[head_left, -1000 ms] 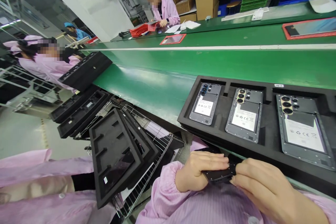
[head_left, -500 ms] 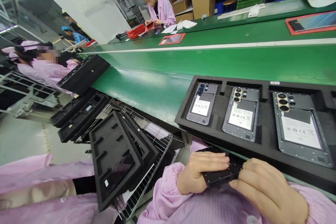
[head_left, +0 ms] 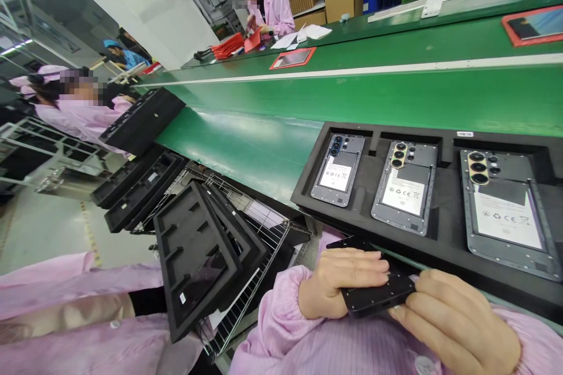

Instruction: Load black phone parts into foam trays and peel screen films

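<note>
Close to my body I hold a dark phone body (head_left: 378, 295) with small screws along its edge. My left hand (head_left: 347, 281) is wrapped over its side, fingers lying across its face. At the phone's right end, my right hand (head_left: 457, 316) grips the edge between thumb and bent fingers. Beyond my hands lies a black foam tray (head_left: 365, 220). In its slots sit a phone with blue camera rings (head_left: 335, 173), a phone with gold camera rings (head_left: 401, 190) and a larger phone (head_left: 505, 217), all showing white battery labels.
Stacked black foam trays (head_left: 193, 258) rest tilted on a wire rack (head_left: 264, 234) at my left. A green conveyor bench (head_left: 246, 135) runs across. Red-framed panels (head_left: 292, 58) lie on it. Co-workers in pink (head_left: 277, 9) sit across and at far left; a pink sleeve (head_left: 109, 293) is near left.
The view has shifted slightly. My hands stay on the phone body, with a little more of its right end showing. The co-worker across has lifted a red piece.
</note>
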Motion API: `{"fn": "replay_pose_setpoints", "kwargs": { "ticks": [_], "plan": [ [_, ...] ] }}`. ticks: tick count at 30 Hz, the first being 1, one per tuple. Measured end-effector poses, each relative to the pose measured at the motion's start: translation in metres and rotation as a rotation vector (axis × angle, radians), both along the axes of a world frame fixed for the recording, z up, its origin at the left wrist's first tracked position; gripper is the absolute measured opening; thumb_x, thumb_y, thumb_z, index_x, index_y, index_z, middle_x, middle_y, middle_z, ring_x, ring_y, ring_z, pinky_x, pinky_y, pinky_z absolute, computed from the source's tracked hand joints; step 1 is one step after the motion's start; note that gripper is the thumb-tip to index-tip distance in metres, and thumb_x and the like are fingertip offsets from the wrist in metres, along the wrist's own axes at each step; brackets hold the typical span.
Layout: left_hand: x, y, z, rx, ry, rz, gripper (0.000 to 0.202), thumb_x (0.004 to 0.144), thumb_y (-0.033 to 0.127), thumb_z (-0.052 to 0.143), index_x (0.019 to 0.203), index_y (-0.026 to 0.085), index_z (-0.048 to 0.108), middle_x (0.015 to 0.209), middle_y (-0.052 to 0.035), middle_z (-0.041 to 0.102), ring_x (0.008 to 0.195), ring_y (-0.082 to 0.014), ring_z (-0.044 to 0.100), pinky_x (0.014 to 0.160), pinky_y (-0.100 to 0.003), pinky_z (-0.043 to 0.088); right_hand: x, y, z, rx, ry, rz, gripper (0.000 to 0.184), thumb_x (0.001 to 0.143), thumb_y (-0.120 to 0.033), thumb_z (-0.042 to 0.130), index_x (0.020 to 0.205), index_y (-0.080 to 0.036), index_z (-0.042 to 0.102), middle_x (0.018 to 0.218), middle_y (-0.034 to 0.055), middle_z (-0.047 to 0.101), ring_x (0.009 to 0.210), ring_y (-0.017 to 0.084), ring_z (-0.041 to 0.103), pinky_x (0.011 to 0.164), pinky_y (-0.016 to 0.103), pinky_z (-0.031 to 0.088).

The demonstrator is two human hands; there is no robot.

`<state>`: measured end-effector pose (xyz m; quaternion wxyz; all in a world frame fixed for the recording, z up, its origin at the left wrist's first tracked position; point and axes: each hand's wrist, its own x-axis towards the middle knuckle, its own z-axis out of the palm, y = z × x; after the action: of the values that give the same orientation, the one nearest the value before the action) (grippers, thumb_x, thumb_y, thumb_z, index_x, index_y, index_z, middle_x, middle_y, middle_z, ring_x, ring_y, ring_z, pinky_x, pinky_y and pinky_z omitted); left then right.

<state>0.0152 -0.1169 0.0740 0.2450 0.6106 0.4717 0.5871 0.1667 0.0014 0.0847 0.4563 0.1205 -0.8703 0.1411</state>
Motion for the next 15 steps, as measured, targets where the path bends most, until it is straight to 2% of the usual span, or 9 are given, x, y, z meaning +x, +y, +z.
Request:
{"fn": "replay_pose_setpoints", "kwargs": {
  "ticks": [5,9,11,13,15],
  "plan": [
    [0.001,-0.001,0.004,-0.114,-0.072,0.014,0.035,0.078,0.013,0.060,0.110,0.026,0.065,0.106,-0.0093,0.066,0.102,-0.0254,0.063,0.090,-0.038,0.050,-0.002,0.002,-0.001,0.008,-0.019,0.010,0.031,0.092,-0.001,0.034,0.080,-0.012,0.060,0.069,0.0030,0.058,0.061,0.016,0.054,0.056,0.034,0.042],
    [0.004,-0.003,0.007,-0.195,-0.200,0.022,0.037,0.073,0.007,0.062,0.104,0.027,0.068,0.105,-0.0093,0.067,0.101,-0.0274,0.064,0.091,-0.041,0.049,-0.001,0.004,0.000,-0.006,-0.032,0.014,0.029,0.091,-0.002,0.036,0.081,-0.013,0.060,0.068,0.0028,0.060,0.061,0.016,0.055,0.054,0.033,0.044],
    [0.007,-0.005,0.008,-0.248,-0.289,0.030,0.035,0.072,0.005,0.061,0.100,0.026,0.070,0.103,-0.0093,0.069,0.100,-0.0280,0.065,0.091,-0.041,0.049,0.008,0.009,0.003,-0.028,-0.073,0.015,0.027,0.090,-0.002,0.037,0.086,-0.014,0.061,0.070,0.0029,0.062,0.065,0.017,0.059,0.058,0.031,0.048],
    [0.007,-0.007,0.009,-0.325,-0.409,0.102,0.032,0.070,0.004,0.061,0.094,0.023,0.072,0.100,-0.0094,0.071,0.097,-0.0279,0.067,0.089,-0.040,0.050,0.022,0.017,0.006,-0.034,-0.168,0.005,0.023,0.090,-0.006,0.041,0.092,-0.016,0.061,0.076,0.0036,0.065,0.073,0.017,0.062,0.067,0.029,0.052],
    [0.006,-0.008,0.011,-0.361,-0.614,0.282,0.028,0.064,0.004,0.064,0.085,0.020,0.075,0.090,-0.0082,0.074,0.088,-0.0272,0.069,0.082,-0.037,0.053,0.039,0.025,0.004,-0.053,-0.252,-0.044,0.017,0.091,-0.012,0.045,0.095,-0.019,0.060,0.082,0.0041,0.066,0.076,0.016,0.063,0.076,0.026,0.053]
  ]
}}
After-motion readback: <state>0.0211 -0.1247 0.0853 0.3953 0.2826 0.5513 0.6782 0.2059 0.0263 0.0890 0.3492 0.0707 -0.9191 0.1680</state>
